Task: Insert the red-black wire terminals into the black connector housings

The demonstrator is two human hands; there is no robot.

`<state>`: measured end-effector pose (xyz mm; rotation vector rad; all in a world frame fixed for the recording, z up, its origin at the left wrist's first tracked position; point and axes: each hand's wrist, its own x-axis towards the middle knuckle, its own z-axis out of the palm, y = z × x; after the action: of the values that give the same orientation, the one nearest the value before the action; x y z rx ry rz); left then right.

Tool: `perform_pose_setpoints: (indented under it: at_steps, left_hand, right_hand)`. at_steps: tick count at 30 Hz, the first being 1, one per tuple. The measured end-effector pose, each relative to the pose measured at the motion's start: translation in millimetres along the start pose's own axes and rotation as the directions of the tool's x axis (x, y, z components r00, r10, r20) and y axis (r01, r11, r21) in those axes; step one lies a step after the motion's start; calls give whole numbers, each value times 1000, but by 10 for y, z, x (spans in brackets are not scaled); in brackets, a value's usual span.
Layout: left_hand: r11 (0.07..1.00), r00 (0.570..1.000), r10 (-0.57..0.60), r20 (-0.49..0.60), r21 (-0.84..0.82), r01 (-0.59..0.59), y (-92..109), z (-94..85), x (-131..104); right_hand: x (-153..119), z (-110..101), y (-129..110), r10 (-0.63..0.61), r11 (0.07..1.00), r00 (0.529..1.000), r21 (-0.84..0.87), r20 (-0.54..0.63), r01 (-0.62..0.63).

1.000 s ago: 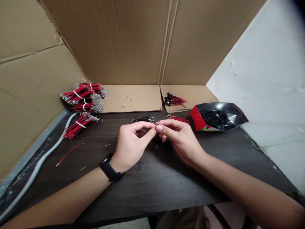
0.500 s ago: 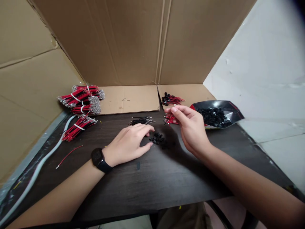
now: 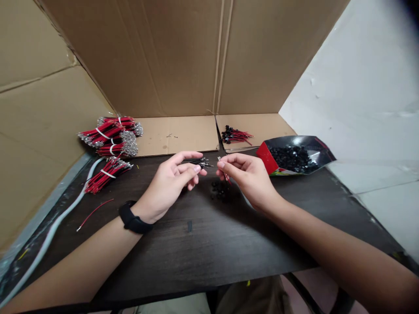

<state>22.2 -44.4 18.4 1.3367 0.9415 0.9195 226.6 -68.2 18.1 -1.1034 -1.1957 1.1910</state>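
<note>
In the head view, both my hands are raised over the dark desk [image 3: 209, 257], facing each other with a small gap between them. The fingers of my right hand [image 3: 250, 174] are closed in a pinch, thumb against forefinger, and they grip some thin wires [image 3: 225, 177], red and black. The silvery ends stick up just above my fingertips, and the rest hangs below my hand. My left hand [image 3: 170, 185] is partly open: its forefinger stretches out toward the right, well apart from the thumb, while the other fingers curl beneath. I cannot tell whether a small piece sits between that thumb and the curled fingers.

Just behind my left fingers lies a heap of black wires [image 3: 204, 163], partly hidden by them. Below the gap between my hands, a small pile of black pieces [image 3: 218, 192] rests on the desk, partly in shadow. Farther back, a cluster of red wires with black ends [image 3: 236, 135] lies on a flat cardboard sheet [image 3: 278, 122]. To the right stands an open box [image 3: 266, 159] with a red side, holding many small black parts [image 3: 291, 158].

On my left, tied bundles [image 3: 111, 135] of red and black wire are stacked, with one separate bundle [image 3: 107, 174] nearer me, touching a pale cable [image 3: 65, 213]. A loose red wire [image 3: 93, 213] curves across the desk below it. I wear a black wristband [image 3: 135, 220] on my left wrist.
</note>
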Motion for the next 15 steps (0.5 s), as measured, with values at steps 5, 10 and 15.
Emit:
perform_pose_setpoints:
  at_steps: [5, 10, 15]
  left_hand:
    - [959, 994, -107, 17, -262, 107, -4, -2, 3]
    - [906, 989, -134, 59, -397, 147, -2, 25, -13]
    - [887, 990, -114, 87, -440, 141, 14, 59, -22]
  right_hand:
    - [-38, 23, 25, 6, 999, 998, -34, 70, -4]
    - [-72, 35, 7, 16, 998, 993, -68, 114, -8]
    - [-102, 31, -13, -33, 997, 987, -65, 157, 44]
